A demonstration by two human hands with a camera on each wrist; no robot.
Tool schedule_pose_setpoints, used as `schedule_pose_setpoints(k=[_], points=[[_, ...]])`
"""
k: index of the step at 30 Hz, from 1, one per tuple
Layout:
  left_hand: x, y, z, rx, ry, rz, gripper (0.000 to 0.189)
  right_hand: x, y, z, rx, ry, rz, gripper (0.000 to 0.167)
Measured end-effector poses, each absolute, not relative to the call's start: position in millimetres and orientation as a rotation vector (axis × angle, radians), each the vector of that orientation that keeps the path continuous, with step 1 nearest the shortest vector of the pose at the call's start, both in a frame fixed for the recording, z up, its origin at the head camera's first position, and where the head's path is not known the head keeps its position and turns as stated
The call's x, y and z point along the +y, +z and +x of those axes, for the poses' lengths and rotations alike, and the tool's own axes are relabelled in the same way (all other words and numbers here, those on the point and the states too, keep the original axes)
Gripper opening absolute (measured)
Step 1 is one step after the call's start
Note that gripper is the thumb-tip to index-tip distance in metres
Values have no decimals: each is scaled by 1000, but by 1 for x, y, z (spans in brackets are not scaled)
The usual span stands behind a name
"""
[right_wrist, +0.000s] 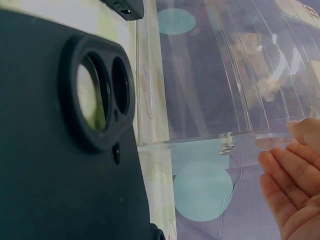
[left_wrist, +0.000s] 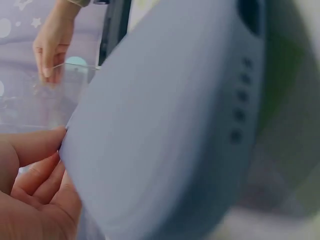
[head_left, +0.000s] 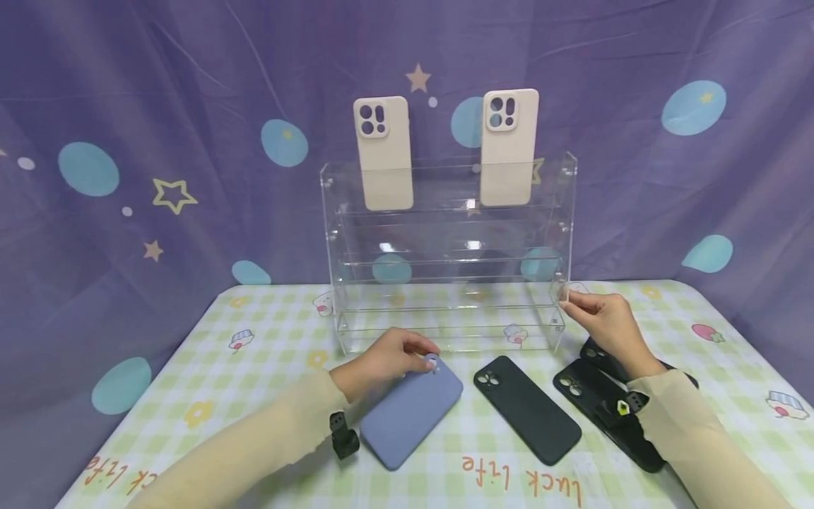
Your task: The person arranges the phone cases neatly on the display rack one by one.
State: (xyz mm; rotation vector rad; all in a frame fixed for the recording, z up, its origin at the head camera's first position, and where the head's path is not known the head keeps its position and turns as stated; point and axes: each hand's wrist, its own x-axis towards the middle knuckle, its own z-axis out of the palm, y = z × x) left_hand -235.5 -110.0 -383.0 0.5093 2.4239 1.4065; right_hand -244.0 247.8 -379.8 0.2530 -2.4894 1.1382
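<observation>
My left hand (head_left: 399, 357) pinches the upper edge of a blue-grey phone case (head_left: 413, 413) between thumb and fingers. The case leans with its near end low over the cloth; the left wrist view shows its lower edge with a row of small holes. At the right side panel of a clear acrylic display rack (head_left: 451, 318), my right hand (head_left: 607, 322) grips the panel's front edge, thumb on one side and fingers on the other. Two white phone cases, a left one (head_left: 388, 159) and a right one (head_left: 510, 152), stand in the rack's top tier.
A dark green phone case (head_left: 528, 410) lies in front of the rack. Two black cases, a nearer one (head_left: 598, 406) and a farther one (head_left: 591, 351), lie partly beneath my right forearm. A checked cloth (head_left: 267, 396) covers the table, with a purple curtain (head_left: 191, 141) behind.
</observation>
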Motion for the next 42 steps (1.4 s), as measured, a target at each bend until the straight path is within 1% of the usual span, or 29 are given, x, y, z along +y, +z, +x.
schedule_pose_setpoints(k=[9, 14, 19, 29, 36, 42], points=[[-117, -365, -231, 2351, 1558, 422, 26, 249, -381, -244, -2492, 1131, 262, 34], [-121, -342, -226, 2358, 1639, 427, 27, 248, -379, -245, -2477, 1143, 276, 32], [-127, -312, -229, 2386, 1762, 399, 29, 247, -379, -245, -2484, 1133, 272, 32], [-134, -233, -249, 2316, 2352, 360, 35, 247, -380, -242, -2494, 1127, 258, 33], [-135, -188, -269, 2124, 2777, 314, 27, 248, -381, -243, -2506, 1143, 261, 36], [-136, -164, -283, 1854, 3148, 290, 23, 247, -380, -244, -2502, 1134, 260, 35]])
